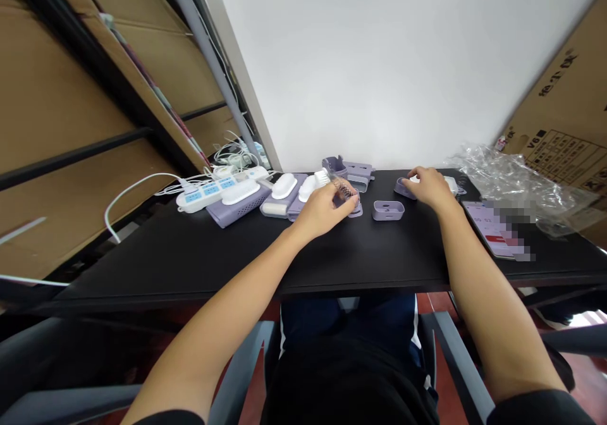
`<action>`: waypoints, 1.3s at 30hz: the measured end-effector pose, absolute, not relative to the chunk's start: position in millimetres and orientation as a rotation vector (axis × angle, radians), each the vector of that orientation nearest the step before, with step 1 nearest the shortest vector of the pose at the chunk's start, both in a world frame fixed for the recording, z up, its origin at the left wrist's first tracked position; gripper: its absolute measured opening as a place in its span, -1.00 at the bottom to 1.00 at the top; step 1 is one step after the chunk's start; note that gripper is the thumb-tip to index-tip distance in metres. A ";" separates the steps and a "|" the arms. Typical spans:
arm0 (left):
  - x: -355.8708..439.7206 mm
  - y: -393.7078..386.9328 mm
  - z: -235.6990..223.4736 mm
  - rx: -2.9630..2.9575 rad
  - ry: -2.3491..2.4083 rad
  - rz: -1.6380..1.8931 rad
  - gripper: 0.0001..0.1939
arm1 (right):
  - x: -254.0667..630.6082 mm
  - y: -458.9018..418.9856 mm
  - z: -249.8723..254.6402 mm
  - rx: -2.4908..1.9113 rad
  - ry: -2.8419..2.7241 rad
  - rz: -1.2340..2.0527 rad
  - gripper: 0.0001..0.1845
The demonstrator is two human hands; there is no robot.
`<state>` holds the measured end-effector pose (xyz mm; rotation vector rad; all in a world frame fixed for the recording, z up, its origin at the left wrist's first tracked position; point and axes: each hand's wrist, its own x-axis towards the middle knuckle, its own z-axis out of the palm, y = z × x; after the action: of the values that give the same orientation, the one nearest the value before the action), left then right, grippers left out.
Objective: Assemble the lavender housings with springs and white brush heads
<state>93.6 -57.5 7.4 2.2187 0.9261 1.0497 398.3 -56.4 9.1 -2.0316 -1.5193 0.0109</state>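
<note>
The open purple case (388, 210) lies on the table (360, 254) between the hands, long axis left-to-right. Left hand (326, 207) fingers curl around a clear piece (342, 195); right hand (433, 188) fingers rest at a white piece (415, 179). Cannot tell whether either grips.

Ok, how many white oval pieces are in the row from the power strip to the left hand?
3: a left piece nearest the power strip, a middle piece, and a right piece beside the left hand. Others may be hidden behind that hand.
</note>
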 end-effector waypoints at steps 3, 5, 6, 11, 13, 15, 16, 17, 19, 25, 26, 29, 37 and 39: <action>92.6 -57.1 6.2 2.205 0.925 1.010 -0.80 | 387.0 -62.3 11.5 -1.780 -1.796 0.213 -0.61; 91.9 -56.6 5.9 2.210 0.926 1.001 -0.79 | 380.0 -65.1 12.0 -1.644 -2.019 0.467 -0.56; 91.6 -56.4 5.9 2.210 0.930 0.998 -0.78 | 377.1 -65.8 11.3 -1.648 -2.105 0.549 -0.55; 91.6 -56.7 6.8 2.264 0.907 1.044 -0.81 | 364.2 -63.8 4.5 -1.890 -2.101 0.414 -0.59; 92.0 -56.6 5.8 2.226 0.828 1.060 -0.85 | 357.9 -65.1 6.4 -1.753 -1.948 0.445 -0.52; 92.3 -56.5 4.1 2.124 0.762 1.025 -0.90 | 350.5 -68.6 12.1 -1.529 -1.732 0.598 -0.45; 92.5 -56.6 3.2 2.085 0.744 0.986 -0.85 | 346.6 -70.6 15.6 -1.423 -1.609 0.694 -0.43; 92.7 -56.8 2.3 2.067 0.736 0.945 -0.77 | 342.8 -72.5 18.9 -1.338 -1.494 0.789 -0.43; 93.0 -57.6 1.4 2.087 0.733 0.872 -0.59 | 335.9 -74.4 23.5 -1.216 -1.303 0.971 -0.47; 93.4 -61.6 2.6 2.178 0.777 0.764 -0.54 | 324.2 -70.1 19.2 -1.140 -0.994 1.192 -0.70; 93.4 -62.1 2.6 2.182 0.788 0.753 -0.53 | 323.0 -69.9 18.2 -1.129 -0.977 1.201 -0.75; 93.9 -63.0 1.9 2.192 0.795 0.718 -0.54 | 320.8 -71.6 18.4 -1.076 -0.930 1.283 -0.83; 97.0 -64.5 -0.5 2.221 0.824 0.674 -0.54 | 320.6 -77.6 28.6 -0.973 -0.862 1.387 -0.74; 97.3 -64.7 -0.5 2.218 0.846 0.675 -0.54 | 318.7 -77.6 28.6 -0.976 -0.926 1.325 -0.68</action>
<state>97.3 -64.7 -0.5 2.2176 0.8457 0.6746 318.7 -77.6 28.6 -0.9761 -0.9265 1.3251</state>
